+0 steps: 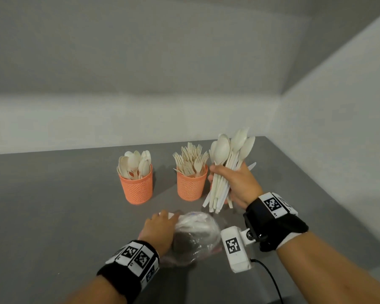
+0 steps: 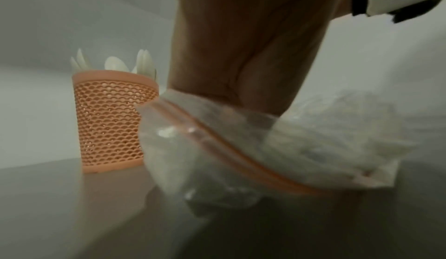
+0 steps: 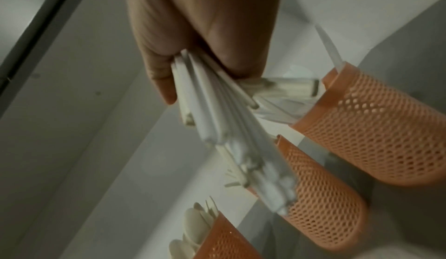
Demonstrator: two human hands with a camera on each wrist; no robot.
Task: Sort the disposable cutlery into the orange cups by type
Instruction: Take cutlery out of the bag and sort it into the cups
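My right hand (image 1: 235, 183) grips a bundle of white spoons (image 1: 224, 150) by the handles, bowls up, held above the table just right of the fork cup (image 1: 191, 186). In the right wrist view the spoon handles (image 3: 217, 114) fan out below my fist over the cups. The spoon cup (image 1: 137, 186) stands at the left. A third orange cup (image 3: 376, 129) with knives is mostly hidden behind my right hand in the head view. My left hand (image 1: 160, 227) holds a clear plastic bag (image 1: 198, 229) of white cutlery down on the table; its fingertips are hidden.
The grey table (image 1: 53, 205) ends at a white wall behind and another wall on the right. A black cable (image 1: 270, 277) runs from my right wrist camera toward the near edge. The bag's orange zip edge (image 2: 229, 145) lies beside the spoon cup (image 2: 108, 122).
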